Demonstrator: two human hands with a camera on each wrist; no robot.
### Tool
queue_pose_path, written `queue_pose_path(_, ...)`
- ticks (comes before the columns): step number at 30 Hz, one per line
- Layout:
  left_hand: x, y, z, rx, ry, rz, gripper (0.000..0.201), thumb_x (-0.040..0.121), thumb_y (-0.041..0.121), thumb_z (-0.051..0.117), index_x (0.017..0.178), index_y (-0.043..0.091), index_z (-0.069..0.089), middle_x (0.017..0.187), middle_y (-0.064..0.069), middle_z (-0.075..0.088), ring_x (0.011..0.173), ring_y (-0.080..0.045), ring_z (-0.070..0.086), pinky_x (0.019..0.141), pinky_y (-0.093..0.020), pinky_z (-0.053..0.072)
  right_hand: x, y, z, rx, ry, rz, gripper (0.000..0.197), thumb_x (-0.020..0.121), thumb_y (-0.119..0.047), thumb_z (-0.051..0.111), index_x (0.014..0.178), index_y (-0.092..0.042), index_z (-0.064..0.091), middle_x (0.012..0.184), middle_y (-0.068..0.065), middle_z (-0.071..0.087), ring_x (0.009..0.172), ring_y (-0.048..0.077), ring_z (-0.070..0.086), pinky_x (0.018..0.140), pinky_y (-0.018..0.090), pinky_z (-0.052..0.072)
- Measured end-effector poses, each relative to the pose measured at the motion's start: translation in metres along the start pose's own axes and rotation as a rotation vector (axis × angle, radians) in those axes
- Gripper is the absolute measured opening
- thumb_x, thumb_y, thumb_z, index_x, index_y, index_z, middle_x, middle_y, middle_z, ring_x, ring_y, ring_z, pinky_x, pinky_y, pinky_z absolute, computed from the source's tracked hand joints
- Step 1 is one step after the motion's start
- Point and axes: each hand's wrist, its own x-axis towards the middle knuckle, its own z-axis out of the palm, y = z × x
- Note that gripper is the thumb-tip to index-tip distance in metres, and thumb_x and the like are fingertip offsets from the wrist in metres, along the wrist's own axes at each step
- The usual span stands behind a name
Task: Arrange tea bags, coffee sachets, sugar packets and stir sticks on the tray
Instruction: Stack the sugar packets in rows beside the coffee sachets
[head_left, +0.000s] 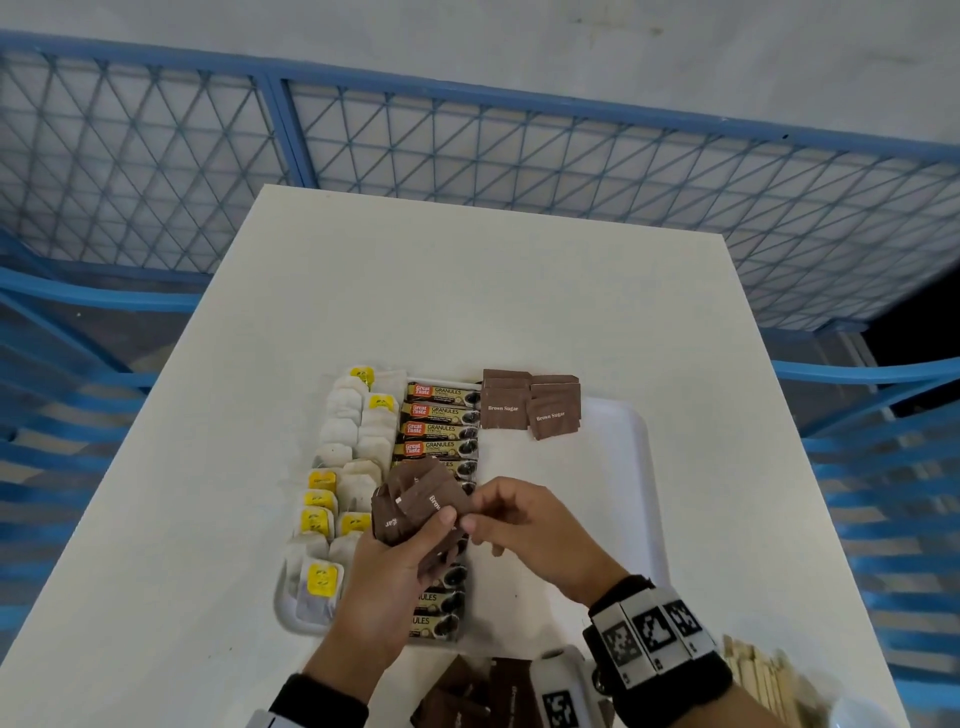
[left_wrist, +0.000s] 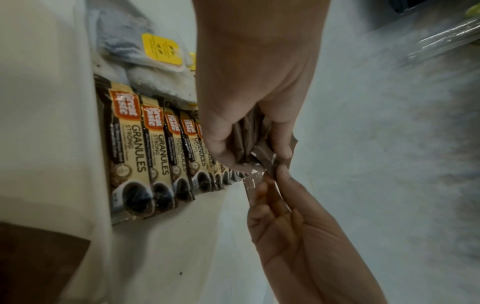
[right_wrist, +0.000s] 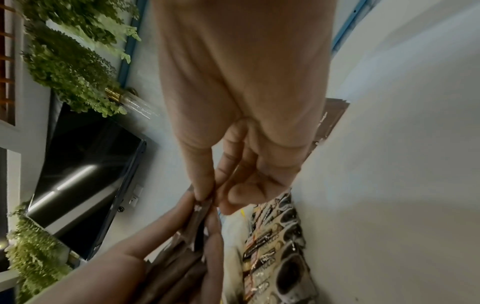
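Observation:
A white tray (head_left: 631, 467) lies on the table. On it, tea bags (head_left: 353, 431) fill the left column and coffee sachets (head_left: 441, 415) the middle one. Brown sugar packets (head_left: 524, 405) lie stacked at its far edge. Above the coffee sachets (left_wrist: 145, 154) my left hand (head_left: 431, 525) grips a fanned bunch of brown sugar packets (head_left: 415, 499). My right hand (head_left: 475, 522) pinches one packet (left_wrist: 253, 185) at the bunch's right edge between thumb and fingertips (right_wrist: 205, 193). Wooden stir sticks (head_left: 763, 675) lie on the table at the near right.
More loose brown sugar packets (head_left: 467, 691) lie on the table near my body, partly behind my right wrist. The tray's right half (head_left: 571, 493) is bare white. A blue mesh fence (head_left: 467, 156) stands beyond the table's far edge and along both sides.

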Motion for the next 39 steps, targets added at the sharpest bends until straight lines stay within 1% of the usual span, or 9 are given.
queue_pose_path(6,-0.001,0.004,-0.004,-0.019,0.04,-0.002,0.019,0.083,0.006,0.062,0.101,0.009,0.066,0.09,-0.01,0.074,0.081,-0.02,0.071,0.073,-0.034,0.053,-0.004,-0.01,-0.01,0.052,0.015,0.023,0.013,0.088,0.001,0.055,0.083,-0.011,0.055,0.07,0.003,0.061,0.061,0.014,0.058,0.056,0.022,0.046)
queue_pose_path(12,-0.002,0.004,-0.005,0.012,0.035,-0.003,0.017,0.083,-0.004,0.06,0.094,0.007,0.066,0.077,-0.009,0.073,0.064,-0.017,0.069,0.06,-0.026,0.058,-0.011,-0.007,-0.011,0.044,0.022,0.009,0.008,0.089,-0.009,0.06,0.096,-0.01,0.061,0.079,0.0,0.062,0.068,0.01,0.055,0.059,0.021,0.046)
queue_pose_path(18,-0.001,0.002,-0.002,-0.006,0.069,0.005,0.015,0.084,-0.002,0.061,0.093,0.009,0.066,0.075,-0.008,0.073,0.065,-0.015,0.069,0.065,-0.028,0.056,-0.004,-0.001,-0.015,0.059,0.017,0.07,0.007,0.085,-0.004,0.063,0.091,-0.006,0.06,0.08,0.001,0.065,0.07,0.008,0.062,0.063,0.02,0.05)
queue_pose_path(23,-0.001,0.002,-0.003,-0.077,0.098,-0.025,0.015,0.088,0.0,0.054,0.1,0.003,0.063,0.07,-0.012,0.071,0.062,-0.017,0.068,0.075,-0.036,0.051,0.02,-0.003,-0.037,0.054,0.203,0.041,0.007,0.086,0.0,0.061,0.088,-0.006,0.063,0.078,0.004,0.061,0.068,0.011,0.059,0.065,0.016,0.053)
queue_pose_path(27,0.001,0.002,-0.007,-0.111,0.111,-0.047,0.028,0.089,0.002,0.051,0.116,-0.004,0.057,0.078,-0.017,0.07,0.07,-0.024,0.066,0.07,-0.035,0.052,0.047,0.002,-0.056,-0.069,0.391,0.045,0.008,0.084,0.001,0.063,0.092,-0.001,0.063,0.082,0.009,0.062,0.073,0.02,0.059,0.068,0.023,0.052)
queue_pose_path(29,0.002,0.002,-0.008,-0.132,0.132,-0.044,0.03,0.089,0.001,0.051,0.118,-0.002,0.056,0.077,-0.015,0.071,0.071,-0.024,0.067,0.07,-0.036,0.052,0.057,0.004,-0.061,-0.181,0.461,0.034,0.018,0.082,-0.004,0.067,0.099,-0.006,0.063,0.085,0.005,0.063,0.074,0.016,0.059,0.068,0.017,0.048)
queue_pose_path(33,0.002,0.002,-0.009,-0.136,0.142,-0.042,0.029,0.089,0.001,0.052,0.118,0.001,0.056,0.075,-0.013,0.072,0.07,-0.023,0.068,0.072,-0.037,0.051,0.069,0.003,-0.062,-0.284,0.528,-0.018,0.02,0.077,-0.005,0.071,0.089,-0.015,0.058,0.079,0.001,0.062,0.07,0.007,0.055,0.06,0.004,0.041)
queue_pose_path(36,0.001,0.002,-0.008,-0.142,0.129,-0.039,0.029,0.089,0.001,0.052,0.118,0.0,0.056,0.076,-0.012,0.072,0.072,-0.023,0.068,0.073,-0.037,0.051,0.074,0.004,-0.06,-0.348,0.55,-0.007,0.024,0.078,-0.007,0.072,0.093,-0.014,0.054,0.076,0.0,0.06,0.075,0.013,0.056,0.066,0.015,0.044)
queue_pose_path(39,0.0,0.002,-0.008,-0.155,0.118,-0.038,0.031,0.089,0.003,0.051,0.119,-0.002,0.056,0.084,-0.016,0.07,0.069,-0.019,0.069,0.064,-0.031,0.057,0.077,0.005,-0.057,-0.398,0.568,0.0,0.031,0.079,-0.009,0.071,0.103,-0.009,0.052,0.071,-0.005,0.057,0.077,0.015,0.057,0.075,0.026,0.047)
